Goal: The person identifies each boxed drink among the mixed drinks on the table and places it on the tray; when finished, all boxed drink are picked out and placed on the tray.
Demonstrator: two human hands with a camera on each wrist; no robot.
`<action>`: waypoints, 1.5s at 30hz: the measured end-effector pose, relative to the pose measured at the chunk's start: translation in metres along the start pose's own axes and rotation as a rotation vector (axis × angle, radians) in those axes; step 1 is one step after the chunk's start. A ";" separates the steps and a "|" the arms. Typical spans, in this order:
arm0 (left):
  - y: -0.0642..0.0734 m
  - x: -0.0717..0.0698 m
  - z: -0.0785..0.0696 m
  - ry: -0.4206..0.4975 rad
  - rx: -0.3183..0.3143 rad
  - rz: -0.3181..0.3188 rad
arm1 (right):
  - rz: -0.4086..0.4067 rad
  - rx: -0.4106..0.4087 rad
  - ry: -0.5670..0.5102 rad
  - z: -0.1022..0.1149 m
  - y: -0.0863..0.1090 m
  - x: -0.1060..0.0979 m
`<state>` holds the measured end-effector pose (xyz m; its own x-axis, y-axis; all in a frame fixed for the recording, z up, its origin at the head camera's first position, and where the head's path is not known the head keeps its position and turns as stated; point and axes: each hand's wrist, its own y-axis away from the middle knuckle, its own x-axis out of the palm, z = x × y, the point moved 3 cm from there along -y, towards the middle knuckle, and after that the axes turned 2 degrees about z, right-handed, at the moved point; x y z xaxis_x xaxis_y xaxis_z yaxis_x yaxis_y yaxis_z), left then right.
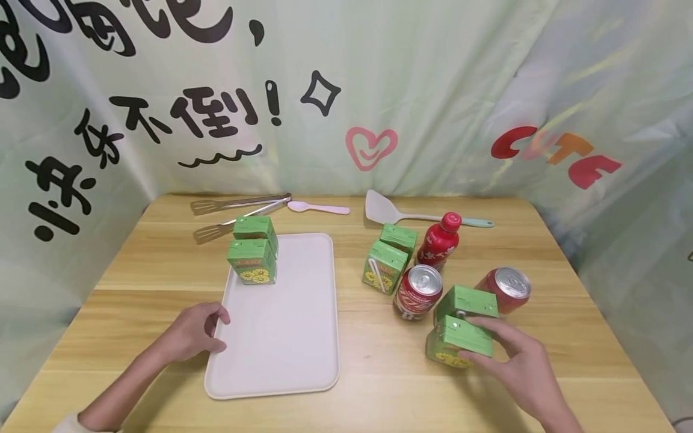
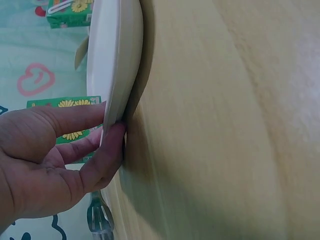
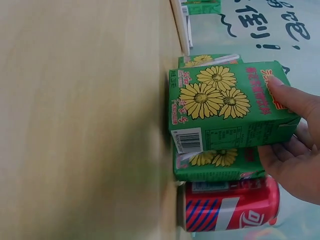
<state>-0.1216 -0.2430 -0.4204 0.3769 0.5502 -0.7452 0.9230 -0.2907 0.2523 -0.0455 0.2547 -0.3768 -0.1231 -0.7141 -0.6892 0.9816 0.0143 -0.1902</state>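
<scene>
My left hand [image 1: 189, 332] pinches the left rim of a white tray [image 1: 287, 337], thumb and fingers on either side of it in the left wrist view. Two green drink cartons [image 1: 252, 263] stand one behind the other at the tray's far left corner. Over on the right, my right hand [image 1: 522, 364] grips a green drink carton [image 3: 220, 100] with yellow flowers, thumb on one side and fingers on the other. Directly behind that carton stands another green carton [image 1: 468, 300], and a red can [image 1: 503, 288] is close by.
Between the tray and the held carton stand a red can [image 1: 418, 291], two more green cartons [image 1: 387, 264] and a red bottle [image 1: 438, 240]. Along the back lie metal tongs [image 1: 238, 213], a pink spoon [image 1: 319, 207] and a spatula [image 1: 384, 209]. A printed cloth [image 1: 433, 90] hangs behind the table.
</scene>
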 end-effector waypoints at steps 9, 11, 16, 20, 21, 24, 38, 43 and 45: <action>0.002 0.000 -0.002 -0.010 -0.012 -0.005 | 0.014 -0.050 -0.025 0.019 -0.005 0.005; 0.003 -0.001 -0.004 -0.012 -0.010 -0.003 | 0.010 -0.066 -0.031 0.023 -0.007 0.006; 0.005 0.000 -0.006 -0.009 -0.018 0.005 | 0.011 -0.114 -0.051 0.036 -0.011 0.011; 0.007 0.000 -0.006 0.001 -0.022 0.010 | 0.029 -0.173 -0.062 0.050 -0.016 0.018; 0.008 0.001 -0.006 0.003 -0.021 0.011 | 0.034 -0.190 -0.062 0.054 -0.017 0.021; 0.010 0.001 -0.006 0.003 -0.014 0.008 | 0.057 -0.222 -0.073 0.064 -0.019 0.030; 0.011 0.004 -0.002 0.009 -0.036 0.000 | 0.181 -0.193 -0.244 0.102 -0.050 0.089; 0.011 0.003 0.000 0.008 -0.039 -0.001 | 0.223 -0.188 -0.279 0.119 -0.065 0.111; 0.012 0.003 0.001 0.010 -0.037 0.001 | 0.227 -0.195 -0.283 0.126 -0.071 0.121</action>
<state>-0.1100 -0.2454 -0.4200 0.3782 0.5575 -0.7391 0.9249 -0.2621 0.2755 -0.1115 0.0790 -0.3587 0.1646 -0.8413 -0.5149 0.9298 0.3066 -0.2037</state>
